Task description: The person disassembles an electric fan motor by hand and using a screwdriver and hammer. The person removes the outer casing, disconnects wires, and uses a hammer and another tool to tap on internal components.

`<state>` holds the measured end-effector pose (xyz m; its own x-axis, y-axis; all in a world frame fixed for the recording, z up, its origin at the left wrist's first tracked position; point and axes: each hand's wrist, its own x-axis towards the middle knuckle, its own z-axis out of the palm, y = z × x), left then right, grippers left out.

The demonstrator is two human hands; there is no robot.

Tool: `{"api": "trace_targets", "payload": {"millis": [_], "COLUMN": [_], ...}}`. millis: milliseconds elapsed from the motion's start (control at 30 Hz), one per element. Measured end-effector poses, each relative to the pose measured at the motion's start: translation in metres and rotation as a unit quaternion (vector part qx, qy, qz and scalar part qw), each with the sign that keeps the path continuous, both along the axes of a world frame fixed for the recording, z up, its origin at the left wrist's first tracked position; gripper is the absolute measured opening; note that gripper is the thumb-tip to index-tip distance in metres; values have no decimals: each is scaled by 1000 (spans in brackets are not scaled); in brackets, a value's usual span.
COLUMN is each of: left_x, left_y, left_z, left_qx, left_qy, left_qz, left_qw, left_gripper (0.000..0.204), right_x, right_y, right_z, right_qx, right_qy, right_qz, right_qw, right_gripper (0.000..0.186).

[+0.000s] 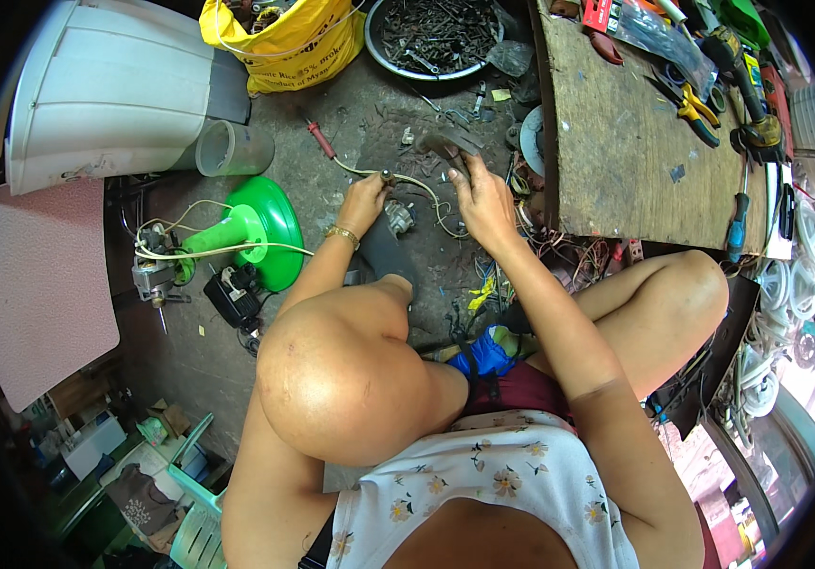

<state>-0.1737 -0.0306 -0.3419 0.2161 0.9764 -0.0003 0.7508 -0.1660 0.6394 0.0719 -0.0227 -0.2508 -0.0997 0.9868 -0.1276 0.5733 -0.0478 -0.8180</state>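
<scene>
On the floor between the hands: a silver metal part, uneven in shape, lies just right of the left hand and well left of the right; whether it touches the left fingers cannot be told.
Left hand: closed around a short dark rod, whose end shows at the far side of the fist.
Right hand: the hand is wrapped around a hammer-like tool, its dark head blurred and pointing far and left.
Progress: work appears under way, with both tools gripped; the part shows no clear change, so how much is done or left cannot be judged.
Cord: a pale cable curves past the hands from a red-handled tool on the far left.
Bowl: a metal bowl of small scraps sits farther off.
Left side: a green plastic stand.
Right side: a wooden desk carries yellow-black pliers.
</scene>
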Motion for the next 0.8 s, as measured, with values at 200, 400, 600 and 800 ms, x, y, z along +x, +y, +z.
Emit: {"api": "trace_targets", "payload": {"millis": [200,400,600,800], "left_x": [-2,-3,-3,-4], "left_y": [-1,0,0,1], "left_z": [-3,-5,-5,-6], "left_qx": [5,4,6,36], "left_qy": [3,-1,12,24], "left_qz": [-6,-10,-19,-45], "left_qw": [1000,1000,1000,998], "left_gripper": [9,12,14,17], "right_x": [-1,-3,-8,-12], "right_y": [-1,1,0,1], "right_z": [2,4,-2,2], "right_qx": [-12,-40,-12,-7], "right_qy": [-1,-7,-21,-36], "right_qz": [11,27,44,90], "right_qw": [1000,999,999,995], "right_gripper": [42,44,43,40]}}
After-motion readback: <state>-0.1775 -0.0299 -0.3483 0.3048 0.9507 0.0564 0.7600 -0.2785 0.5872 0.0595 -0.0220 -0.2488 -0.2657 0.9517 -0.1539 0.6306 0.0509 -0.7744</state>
